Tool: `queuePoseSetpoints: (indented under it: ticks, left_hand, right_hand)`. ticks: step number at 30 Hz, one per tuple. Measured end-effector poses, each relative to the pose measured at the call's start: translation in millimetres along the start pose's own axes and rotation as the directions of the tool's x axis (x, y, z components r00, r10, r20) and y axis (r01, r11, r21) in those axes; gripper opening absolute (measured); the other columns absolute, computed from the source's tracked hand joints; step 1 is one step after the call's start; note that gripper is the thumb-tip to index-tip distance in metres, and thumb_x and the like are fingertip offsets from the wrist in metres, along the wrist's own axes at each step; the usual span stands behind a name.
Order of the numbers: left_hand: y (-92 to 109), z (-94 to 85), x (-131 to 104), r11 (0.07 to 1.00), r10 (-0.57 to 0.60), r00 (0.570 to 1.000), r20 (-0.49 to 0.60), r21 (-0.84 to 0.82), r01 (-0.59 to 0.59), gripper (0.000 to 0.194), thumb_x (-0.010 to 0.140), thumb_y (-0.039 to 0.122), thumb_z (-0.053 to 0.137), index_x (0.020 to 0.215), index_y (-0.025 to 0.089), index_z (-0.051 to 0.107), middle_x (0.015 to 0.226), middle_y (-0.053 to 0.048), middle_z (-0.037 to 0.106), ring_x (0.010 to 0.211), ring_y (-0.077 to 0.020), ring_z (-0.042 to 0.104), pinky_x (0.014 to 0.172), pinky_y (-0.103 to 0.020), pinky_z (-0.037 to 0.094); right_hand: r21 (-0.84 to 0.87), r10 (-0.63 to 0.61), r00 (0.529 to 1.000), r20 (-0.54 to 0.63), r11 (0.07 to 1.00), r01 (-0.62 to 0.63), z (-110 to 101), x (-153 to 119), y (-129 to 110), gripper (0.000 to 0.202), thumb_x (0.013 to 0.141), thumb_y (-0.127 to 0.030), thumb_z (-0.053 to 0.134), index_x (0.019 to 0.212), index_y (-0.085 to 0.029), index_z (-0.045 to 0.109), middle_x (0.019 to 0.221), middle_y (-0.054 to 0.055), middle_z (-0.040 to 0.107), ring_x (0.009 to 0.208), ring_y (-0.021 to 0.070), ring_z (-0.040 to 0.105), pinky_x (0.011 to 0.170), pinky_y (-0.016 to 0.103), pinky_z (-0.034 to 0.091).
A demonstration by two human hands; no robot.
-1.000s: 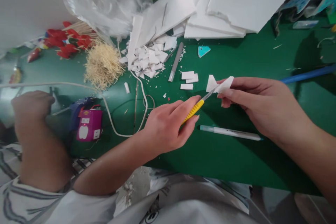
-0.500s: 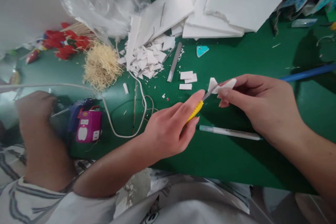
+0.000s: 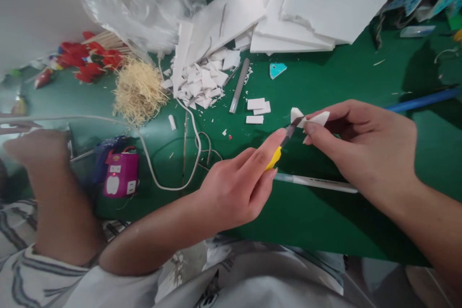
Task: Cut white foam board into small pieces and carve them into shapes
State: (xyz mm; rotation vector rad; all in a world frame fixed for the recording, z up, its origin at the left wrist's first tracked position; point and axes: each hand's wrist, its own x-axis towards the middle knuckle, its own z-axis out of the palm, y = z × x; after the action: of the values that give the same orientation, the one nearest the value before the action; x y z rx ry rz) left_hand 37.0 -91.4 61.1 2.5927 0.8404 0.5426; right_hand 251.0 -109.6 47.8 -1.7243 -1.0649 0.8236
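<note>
My left hand (image 3: pixel 238 185) is closed around a yellow-handled craft knife (image 3: pixel 275 158), with the index finger stretched along it. The knife's blade touches a small white foam piece (image 3: pixel 319 118) near its middle. That piece has pointed ends and is pinched between the thumb and fingers of my right hand (image 3: pixel 364 139). Below the hands lies a white marker pen (image 3: pixel 317 183) with a pale teal tip. Small white foam rectangles (image 3: pixel 255 104) rest to the left of the blade, and a grey cutter or pen (image 3: pixel 239 85) lies beyond them.
White foam sheets (image 3: pixel 317 5) and a heap of foam scraps (image 3: pixel 200 82) fill the back. Thin yellowish sticks (image 3: pixel 139 89) lie at left. A white cable (image 3: pixel 151 168) loops near a purple power adapter (image 3: pixel 121 175). Another person's hand (image 3: pixel 38 147) is at far left.
The knife blade and my left hand have shifted slightly right, and the blade looks turned. The foam piece has moved a little right. The other person's hand has moved left.
</note>
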Motion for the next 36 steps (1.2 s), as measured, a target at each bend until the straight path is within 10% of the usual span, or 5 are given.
queuePoseSetpoints:
  ticks: [36]
  left_hand:
    - [-3.1, -3.7, 0.2, 0.937, -0.125, 0.991, 0.05, -0.323, 0.134, 0.049, 0.1, 0.009, 0.055, 0.148, 0.004, 0.052, 0.103, -0.002, 0.079, 0.057, -0.0027, 0.052, 0.073, -0.011, 0.056]
  right_hand:
    - [-0.016, 0.043, 0.995, 0.087, 0.999, -0.041, -0.5, 6.2, -4.9, 0.009, 0.072, -0.028, 0.078, 0.065, -0.03, 0.073, 0.06, -0.002, 0.072, 0.055, 0.0215, 0.071, 0.052, 0.035, 0.057]
